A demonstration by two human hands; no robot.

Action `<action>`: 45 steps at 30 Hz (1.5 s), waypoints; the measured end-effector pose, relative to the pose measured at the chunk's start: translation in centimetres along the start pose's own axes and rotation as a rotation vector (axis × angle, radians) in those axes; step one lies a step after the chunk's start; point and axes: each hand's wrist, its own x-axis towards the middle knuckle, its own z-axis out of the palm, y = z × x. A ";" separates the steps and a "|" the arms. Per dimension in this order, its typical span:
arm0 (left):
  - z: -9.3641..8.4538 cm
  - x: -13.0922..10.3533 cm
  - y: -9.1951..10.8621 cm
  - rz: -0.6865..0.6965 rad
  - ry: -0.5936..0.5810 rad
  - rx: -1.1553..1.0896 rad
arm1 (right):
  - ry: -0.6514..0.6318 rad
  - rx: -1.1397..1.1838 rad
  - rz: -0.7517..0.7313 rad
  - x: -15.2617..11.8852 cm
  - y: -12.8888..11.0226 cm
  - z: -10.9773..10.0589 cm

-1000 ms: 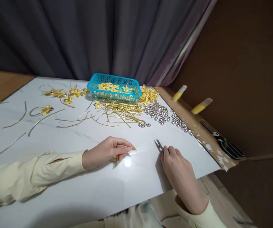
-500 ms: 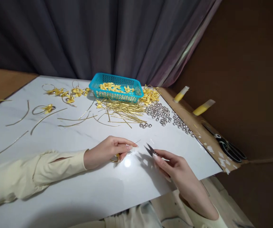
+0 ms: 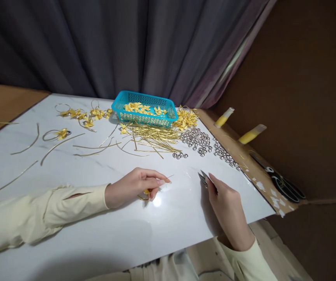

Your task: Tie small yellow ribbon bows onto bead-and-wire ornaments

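Note:
My left hand [image 3: 140, 185], low over the white table [image 3: 103, 234], pinches a thin thread-like strand [image 3: 170, 176] whose end sticks out past the fingertips. A yellow flower piece [image 3: 147, 192] with a gold wire loop [image 3: 142, 198] shows under the same hand, partly hidden by the fingers. To the right, my right hand [image 3: 226, 203] is closed round small dark snips [image 3: 203, 178], whose blades point up and to the left, apart from the strand.
A blue basket [image 3: 147, 119] of yellow flowers stands at the back. Gold wires [image 3: 156, 136], silver beads [image 3: 197, 139] and finished-looking flower loops [image 3: 62, 134] lie around it. Black scissors [image 3: 285, 187] and two yellow tubes [image 3: 251, 134] are at the right.
My right hand has moved right with the snips, away from my left hand, and has turned so its back shows more. My left hand keeps nearly the same place and grip.

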 end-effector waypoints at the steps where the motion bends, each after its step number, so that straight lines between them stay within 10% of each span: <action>1: 0.0 0.0 0.0 0.000 -0.001 0.004 | -0.002 -0.035 -0.001 0.1 0.3 0.1; 17: -0.1 0.1 -0.2 -0.003 -0.006 -0.027 | -0.182 -0.388 -0.049 1.6 1.7 0.2; 23: 0.0 0.1 -0.6 0.102 0.042 -0.096 | 0.062 0.146 -0.048 0.6 -1.2 -1.5; 28: 0.7 -0.5 -0.6 0.172 0.050 0.010 | -0.506 0.844 0.064 0.2 -7.6 -2.7; 33: 0.8 -0.7 -1.0 0.207 0.020 0.111 | -0.576 1.267 0.345 1.1 -10.1 -1.8; 45: 0.5 -0.3 -0.5 0.126 -0.038 -0.023 | -0.531 1.234 0.338 1.8 -9.4 -1.9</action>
